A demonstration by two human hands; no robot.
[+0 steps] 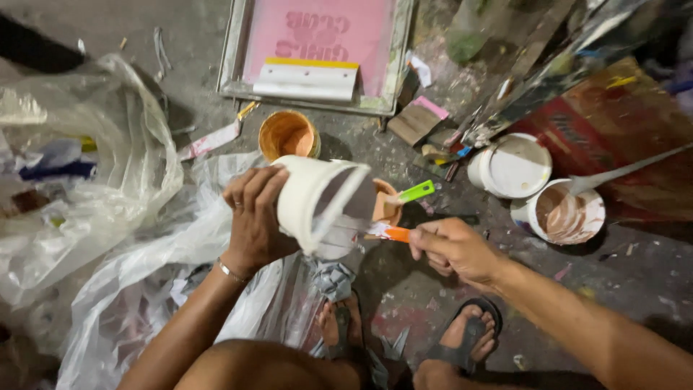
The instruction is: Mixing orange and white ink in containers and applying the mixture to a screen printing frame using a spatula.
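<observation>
My left hand [254,213] grips a white plastic tub [317,198] tipped on its side, its mouth turned to the right. My right hand [451,249] holds an orange-handled tool [393,233] whose tip reaches into the tub's mouth. Just behind the tub sits a small orange cup [385,209] with a green-handled tool [417,191] resting in it. My two sandalled feet [404,332] stand on the stained floor below.
A pink screen-printing frame [317,50] with a white and yellow squeegee [307,78] lies at the top. An open orange paint tub [289,135] stands beneath it. At right are a lidded white tub [511,166] and a tub of brown paint [567,213]. Clear plastic bags [108,217] pile at left.
</observation>
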